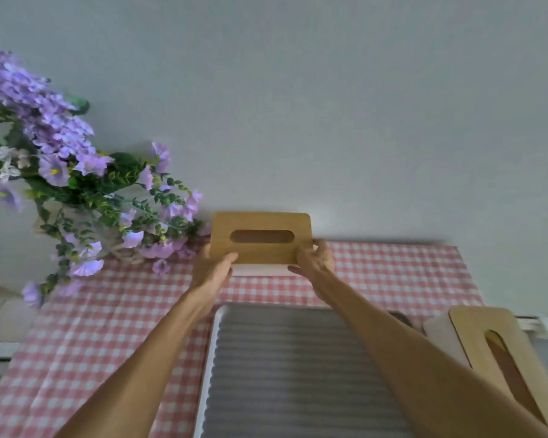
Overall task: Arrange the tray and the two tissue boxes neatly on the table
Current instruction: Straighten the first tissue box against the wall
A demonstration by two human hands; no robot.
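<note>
Wood-topped and white-sided, the far tissue box (261, 238) sits at the back edge of the table (86, 336), close against the pale wall (298, 105), its oval slot lying crosswise to the view. Both hands are closed on it. The left hand (212, 267) grips the near left corner, thumb on the wooden lid and fingers wrapped down the side. The right hand (317, 259) clasps the near right corner the same way, its fingertips curling around the end of the lid. Whether the box rests on the cloth or is raised a little above it cannot be told.

A pink and white checked cloth (393, 270) covers the table. Nearer the person, under the two outstretched forearms, lies the tray (285, 368), grey with a ribbed floor and a pale raised rim; it is long way on to the view and lies apart from the held box, with a strip of checked cloth between them. The second tissue box (500, 365) is just to the right of the tray, at the right edge of the table, turned at an angle so its slot runs diagonally; the right forearm hides part of it.

At the back left corner stands a bunch of purple flowers (73, 181) with green leaves, its trailing stems reaching almost to the held box.
</note>
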